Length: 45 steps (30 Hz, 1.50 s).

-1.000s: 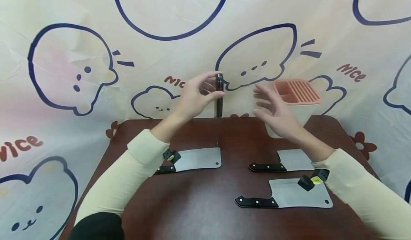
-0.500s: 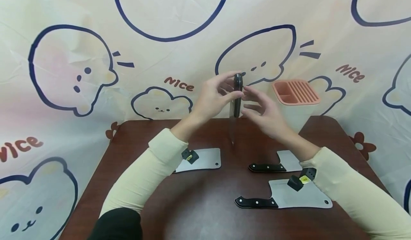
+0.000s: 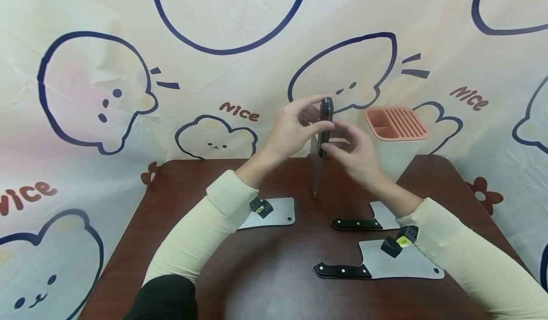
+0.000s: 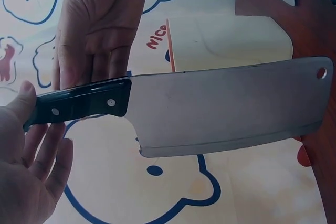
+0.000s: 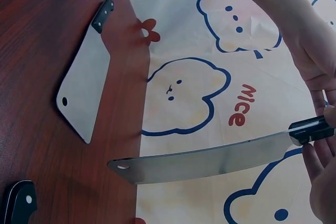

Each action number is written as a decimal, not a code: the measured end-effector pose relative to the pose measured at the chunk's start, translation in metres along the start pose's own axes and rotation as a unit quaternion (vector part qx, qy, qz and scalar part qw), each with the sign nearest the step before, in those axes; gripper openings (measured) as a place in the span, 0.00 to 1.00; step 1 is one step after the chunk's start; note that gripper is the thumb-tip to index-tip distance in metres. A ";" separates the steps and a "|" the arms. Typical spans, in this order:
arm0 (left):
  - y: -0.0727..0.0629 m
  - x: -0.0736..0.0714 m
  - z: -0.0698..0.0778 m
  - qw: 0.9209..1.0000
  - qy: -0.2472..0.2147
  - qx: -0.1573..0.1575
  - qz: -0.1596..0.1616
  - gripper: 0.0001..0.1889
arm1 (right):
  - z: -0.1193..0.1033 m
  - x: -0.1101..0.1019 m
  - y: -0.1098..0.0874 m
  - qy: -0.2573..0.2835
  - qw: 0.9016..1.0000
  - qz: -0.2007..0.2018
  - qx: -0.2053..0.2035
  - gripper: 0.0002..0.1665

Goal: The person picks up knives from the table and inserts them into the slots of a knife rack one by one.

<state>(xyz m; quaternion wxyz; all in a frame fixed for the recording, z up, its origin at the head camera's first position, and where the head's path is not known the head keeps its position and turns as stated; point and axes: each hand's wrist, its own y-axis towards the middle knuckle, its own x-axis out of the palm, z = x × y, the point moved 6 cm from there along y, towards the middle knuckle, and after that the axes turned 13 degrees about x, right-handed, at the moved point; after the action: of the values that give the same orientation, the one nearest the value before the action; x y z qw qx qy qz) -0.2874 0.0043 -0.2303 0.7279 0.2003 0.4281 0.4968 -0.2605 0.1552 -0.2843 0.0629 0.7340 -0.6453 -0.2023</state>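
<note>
The cleaver (image 4: 184, 109) is held blade-down near the far side of the table (image 3: 265, 267), its handle (image 4: 81, 103) pinched by the left hand (image 3: 290, 130) and right hand (image 3: 356, 154); probably stiff and blade-heavy, it is best gripped there.

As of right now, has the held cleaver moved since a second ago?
Yes. In the head view, the held cleaver has moved right, closer to the holder, which stands where it did.

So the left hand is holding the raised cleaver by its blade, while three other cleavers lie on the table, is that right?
Not by the blade: the left hand grips the cleaver's black handle, as the left wrist view shows. The rest is right.
</note>
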 end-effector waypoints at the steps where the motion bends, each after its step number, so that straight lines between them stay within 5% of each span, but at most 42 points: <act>1: 0.000 0.001 0.000 1.000 0.002 0.000 0.000 0.29 | 0.000 0.000 0.000 0.000 1.000 0.002 -0.002 0.30; 21: -0.002 0.003 -0.003 0.999 -0.014 -0.034 -0.024 0.30 | 0.001 -0.003 -0.004 -0.005 1.000 0.012 -0.011 0.27; 27: -0.009 -0.011 -0.007 0.998 -0.017 -0.039 -0.051 0.26 | 0.003 -0.009 -0.005 -0.012 1.000 0.013 -0.006 0.26; 35: -0.042 -0.043 -0.028 0.992 0.030 -0.083 -0.087 0.23 | 0.001 -0.018 -0.006 -0.018 0.999 0.030 0.019 0.28; 45: -0.100 -0.088 -0.042 0.974 0.086 -0.149 -0.147 0.27 | -0.002 -0.027 -0.008 -0.044 0.998 0.035 0.031 0.26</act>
<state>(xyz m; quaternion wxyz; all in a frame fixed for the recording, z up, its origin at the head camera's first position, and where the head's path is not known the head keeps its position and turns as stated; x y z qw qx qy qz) -0.2789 -0.1225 -0.2876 0.7749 -0.0191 0.4354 0.4578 -0.2548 0.1824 -0.2794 0.0183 0.7031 -0.6783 -0.2124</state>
